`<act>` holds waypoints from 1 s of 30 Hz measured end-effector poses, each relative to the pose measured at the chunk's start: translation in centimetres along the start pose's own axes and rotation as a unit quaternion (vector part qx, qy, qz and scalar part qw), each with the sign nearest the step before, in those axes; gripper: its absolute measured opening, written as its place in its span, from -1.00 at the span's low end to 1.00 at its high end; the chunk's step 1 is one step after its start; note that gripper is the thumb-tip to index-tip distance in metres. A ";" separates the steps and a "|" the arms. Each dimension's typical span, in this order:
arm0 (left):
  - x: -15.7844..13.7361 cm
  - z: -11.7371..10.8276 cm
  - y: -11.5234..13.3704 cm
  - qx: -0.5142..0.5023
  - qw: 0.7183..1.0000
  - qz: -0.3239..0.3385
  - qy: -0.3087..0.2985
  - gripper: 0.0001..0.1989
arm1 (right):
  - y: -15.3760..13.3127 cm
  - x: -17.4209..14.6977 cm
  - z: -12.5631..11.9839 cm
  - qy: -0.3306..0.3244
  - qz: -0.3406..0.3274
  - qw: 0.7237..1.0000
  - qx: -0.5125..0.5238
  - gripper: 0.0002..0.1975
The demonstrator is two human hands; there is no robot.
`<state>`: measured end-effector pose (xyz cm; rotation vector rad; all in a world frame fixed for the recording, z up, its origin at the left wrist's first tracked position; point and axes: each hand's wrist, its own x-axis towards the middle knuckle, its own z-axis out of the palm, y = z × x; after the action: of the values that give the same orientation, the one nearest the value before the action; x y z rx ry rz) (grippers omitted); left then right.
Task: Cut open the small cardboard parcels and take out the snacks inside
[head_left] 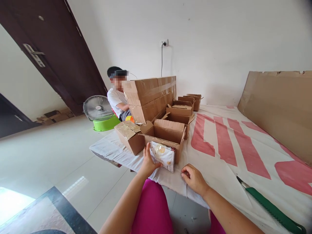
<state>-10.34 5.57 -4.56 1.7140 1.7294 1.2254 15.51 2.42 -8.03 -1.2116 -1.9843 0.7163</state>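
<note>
My left hand [149, 164] grips a white printed packet [162, 156], thumb in front and fingers at its left edge. Darker edges show behind the packet, but I cannot tell how many pieces are there. It stands upright against the front of an open cardboard box [168, 130]. To the right of the packet, my right hand [194, 178] is by the table's near edge with its fingers curled in and nothing visible in them. A taped, closed carton [130, 135] sits just left of the open box.
Several open boxes [179, 112] run back in a row beside stacked, taped cartons [148, 97]. A green-handled knife [270, 203] lies at the right on the cloth-covered table [209, 162]. Another person [117, 97] sits behind the cartons, near a fan [98, 108].
</note>
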 end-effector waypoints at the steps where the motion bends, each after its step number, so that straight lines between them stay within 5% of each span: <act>1: 0.2 0.2 0.2 0.004 1.000 -0.009 -0.003 0.25 | -0.1 0.0 0.0 0.000 -0.001 1.000 -0.001 -0.91; 12: 3.8 2.1 2.5 0.072 0.992 -0.097 -0.047 0.34 | -0.2 0.1 -0.2 -0.001 -0.005 1.000 -0.015 -0.93; 19: 2.0 2.1 1.6 0.034 0.999 -0.040 -0.005 0.23 | -0.4 0.1 -0.3 0.009 -0.005 0.999 -0.037 -0.90; 30: 3.3 3.8 1.3 -0.016 0.999 -0.006 0.028 0.22 | -0.8 0.2 0.0 0.008 -0.005 0.998 -0.055 -0.90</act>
<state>-7.08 9.62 -4.62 1.6646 1.7395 1.2995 15.07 2.28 -7.39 -1.2669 -2.0376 0.5956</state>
